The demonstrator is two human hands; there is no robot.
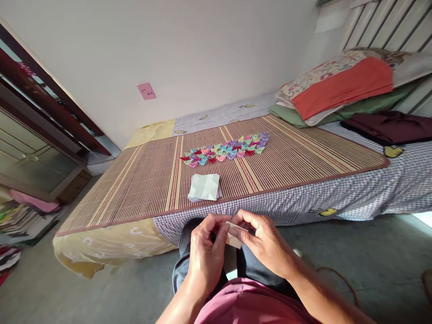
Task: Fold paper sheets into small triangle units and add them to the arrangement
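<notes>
A small cream piece of folded paper [233,240] is pinched between both my hands, just above my knees. My left hand [207,247] grips its left side with thumb and fingers. On the right side, my right hand [261,238] holds it with the thumb across the front. Fingers cover the paper's upper part, so its full shape is hidden. Beyond my hands, a stack of square paper sheets [204,186], pale green on top, lies near the mat's front edge. Farther back, several colourful folded paper pieces [232,149] stand in close rows.
A striped mat [148,180] covers much of the bed. Pillows [344,85] and a dark folded cloth [388,126] lie at the right. A pink note [146,91] is on the wall. Books and papers [23,220] are piled at the left. A cord [340,276] runs along the floor.
</notes>
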